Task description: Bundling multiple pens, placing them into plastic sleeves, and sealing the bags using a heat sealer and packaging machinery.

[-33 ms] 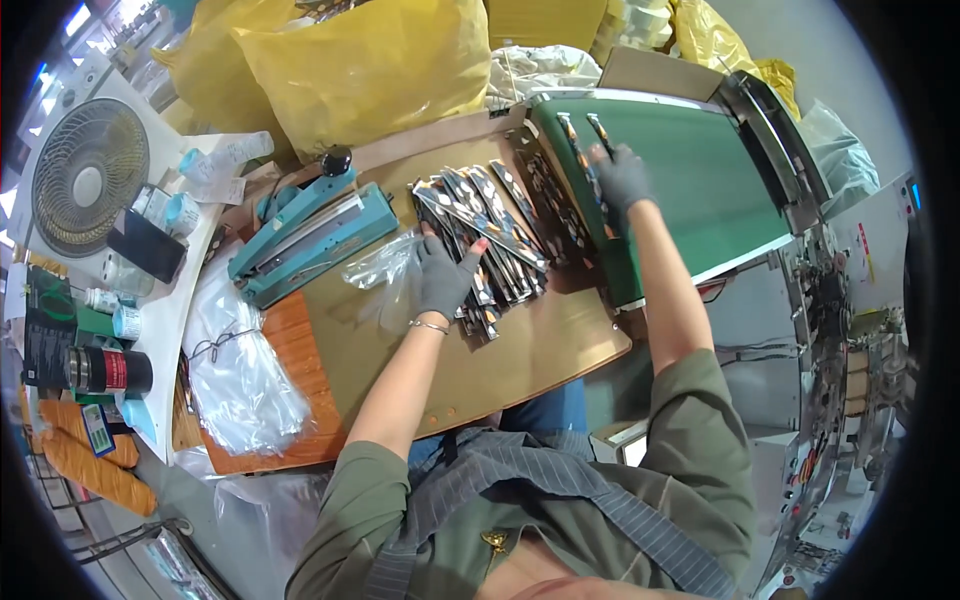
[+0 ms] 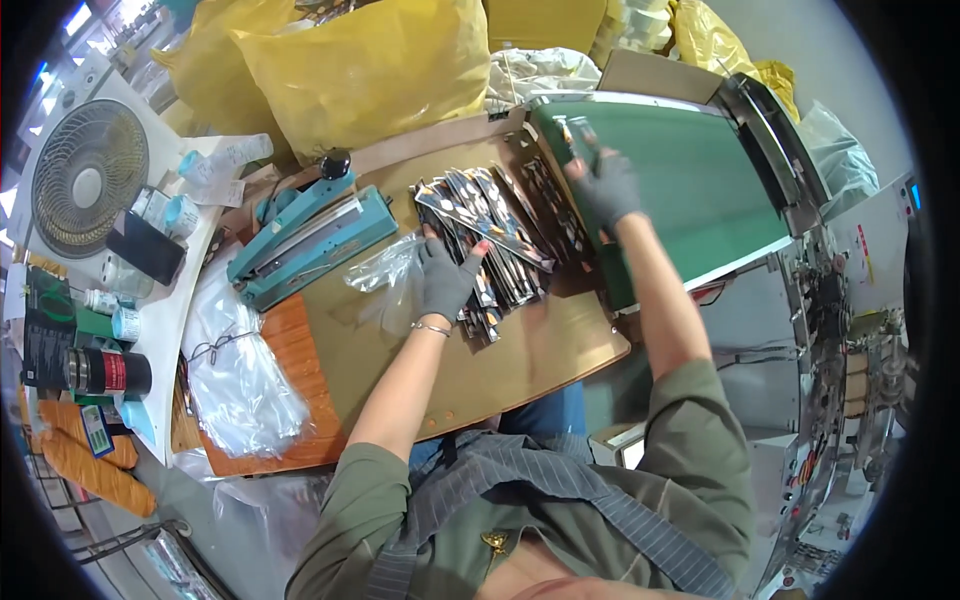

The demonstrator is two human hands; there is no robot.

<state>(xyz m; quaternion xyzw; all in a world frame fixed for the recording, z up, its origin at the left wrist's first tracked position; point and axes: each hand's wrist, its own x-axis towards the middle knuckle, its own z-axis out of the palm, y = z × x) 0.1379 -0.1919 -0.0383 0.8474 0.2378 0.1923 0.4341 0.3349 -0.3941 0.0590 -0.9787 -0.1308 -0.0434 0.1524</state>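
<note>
The left hand, in a grey glove with bare fingertips [image 2: 445,280], lies on a messy pile of long, thin, shiny packets with black, white and orange marks [image 2: 510,225]. Its grip is wide: the thumb sticks out to the right, and the other fingers point away from the person. The palm faces down, and the hand touches the packets near the pile's left side. A thin silver bracelet [image 2: 431,326] goes around that wrist, and the left arm reaches up and a little to the right. Just beside this hand is a crinkly clear plastic bag [image 2: 390,268]. The pile sits on a flat brown board [image 2: 540,345] on top of an orange wooden desk [image 2: 300,350]. The right hand, in a grey glove too [image 2: 606,190], is over the near left part of a flat green belt [image 2: 690,170]. The hand is blurry. Its thumb and pointing finger are a bit apart, but I cannot tell if its grip holds anything. Blurry thin strips [image 2: 566,138] show just past its fingertips. The right arm reaches far out and leans left. More dark packets [image 2: 555,200] lie between the pile and the belt.
</note>
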